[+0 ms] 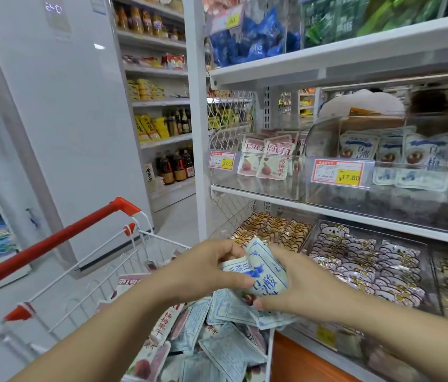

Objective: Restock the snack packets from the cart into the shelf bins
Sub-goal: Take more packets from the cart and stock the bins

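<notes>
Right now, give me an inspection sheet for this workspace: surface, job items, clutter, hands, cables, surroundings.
Surface: white shelf; wire cart beside it.
Job's things: bunch of blue packets held over the cart; loose packets, blue and red, heaped in the cart; matching blue packets in the right bin; red packets in the left bin.
Clutter: nothing seen.
Hands: left hand and right hand both grip the bunch.
Cables: nothing seen.
Surroundings: price tags on the bins, bottles on far shelves, tall white cabinet on the left.
</notes>
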### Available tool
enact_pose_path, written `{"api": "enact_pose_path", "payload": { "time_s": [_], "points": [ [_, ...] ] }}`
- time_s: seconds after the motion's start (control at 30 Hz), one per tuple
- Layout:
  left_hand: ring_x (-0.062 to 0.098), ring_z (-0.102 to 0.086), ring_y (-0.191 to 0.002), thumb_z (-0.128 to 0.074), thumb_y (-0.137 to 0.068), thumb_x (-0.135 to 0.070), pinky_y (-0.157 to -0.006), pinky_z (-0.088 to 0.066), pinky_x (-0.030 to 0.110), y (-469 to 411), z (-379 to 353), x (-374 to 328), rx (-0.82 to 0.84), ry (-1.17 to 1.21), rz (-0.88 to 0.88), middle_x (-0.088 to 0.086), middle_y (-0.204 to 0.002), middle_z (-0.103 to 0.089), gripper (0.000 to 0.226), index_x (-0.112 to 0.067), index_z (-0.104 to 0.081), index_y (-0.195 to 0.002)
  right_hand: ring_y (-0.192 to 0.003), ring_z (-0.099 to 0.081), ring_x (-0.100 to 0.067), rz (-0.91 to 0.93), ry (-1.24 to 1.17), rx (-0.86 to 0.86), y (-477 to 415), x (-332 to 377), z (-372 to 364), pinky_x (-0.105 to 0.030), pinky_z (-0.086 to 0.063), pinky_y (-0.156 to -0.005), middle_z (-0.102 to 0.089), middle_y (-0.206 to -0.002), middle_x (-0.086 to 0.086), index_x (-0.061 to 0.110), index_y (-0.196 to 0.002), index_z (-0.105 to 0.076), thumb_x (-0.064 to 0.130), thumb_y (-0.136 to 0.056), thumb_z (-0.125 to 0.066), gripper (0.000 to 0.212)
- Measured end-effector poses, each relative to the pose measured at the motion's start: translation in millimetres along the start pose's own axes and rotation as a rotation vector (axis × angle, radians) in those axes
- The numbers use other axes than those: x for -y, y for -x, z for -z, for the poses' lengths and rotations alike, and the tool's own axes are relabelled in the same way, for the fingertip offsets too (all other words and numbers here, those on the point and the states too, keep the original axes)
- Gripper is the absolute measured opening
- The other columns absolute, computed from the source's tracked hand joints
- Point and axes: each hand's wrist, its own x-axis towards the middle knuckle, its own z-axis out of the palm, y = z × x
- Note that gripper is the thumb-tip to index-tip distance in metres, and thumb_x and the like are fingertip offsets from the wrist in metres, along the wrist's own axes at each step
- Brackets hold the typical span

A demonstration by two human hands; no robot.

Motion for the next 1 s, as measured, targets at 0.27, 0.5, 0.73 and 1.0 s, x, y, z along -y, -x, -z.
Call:
{"api": "enact_pose_path", "payload": {
  "time_s": [0.27, 0.5, 0.73, 1.0],
  "points": [
    [0.002, -0.06, -0.081, -0.075, -0.087, -0.027, -0.071, -0.045, 0.019, 6, -20, 19, -0.488, -0.138, -0.303, -0.009, -0.088, -0.063, 0.025, -0.031, -0.055, -0.072, -0.092, -0.07, -0.005, 0.008, -0.262, -0.088, 2, 6, -17, -0.023, -0.056, -0.081, -0.071, -0.104, 0.015, 0.036, -0.117, -0.056, 0.025, -0.074, -0.088, 0.055],
    [0.007, -0.048, -0.072, -0.059, -0.092, -0.031, -0.063, -0.038, 0.021, 10, -43, 52, -0.843, -0.286, -0.554, -0.014, -0.081, -0.046, 0.019, -0.029, -0.044, -0.081, -0.093, -0.071, -0.007, 0.022, -0.428, -0.176, 0, 10, -33, -0.024, -0.056, -0.077, -0.074, -0.104, 0.011, 0.028, -0.119, -0.059, 0.009, -0.08, -0.082, 0.049],
    [0.014, -0.064, -0.1, -0.075, -0.084, -0.043, -0.089, -0.053, 0.052, 5, -16, 50, -0.453, 0.111, -0.121, -0.02, -0.103, -0.063, 0.015, -0.03, -0.067, -0.081, -0.089, -0.07, -0.003, -0.006, -0.363, -0.136, -6, 4, -24, -0.018, -0.053, -0.074, -0.073, -0.104, 0.017, 0.027, -0.12, -0.058, 0.01, -0.081, -0.081, 0.048],
    [0.015, -0.072, -0.081, -0.061, -0.098, -0.01, -0.074, -0.06, 0.028, 7, 14, 37, -0.119, 0.223, -0.023, 0.003, -0.099, -0.077, 0.017, -0.011, -0.071, -0.112, -0.089, -0.067, -0.006, 0.086, -0.124, -0.007, 2, 9, -22, -0.034, -0.055, -0.082, -0.07, -0.104, 0.014, 0.039, -0.124, -0.055, 0.035, -0.076, -0.083, 0.056]
  ]
}}
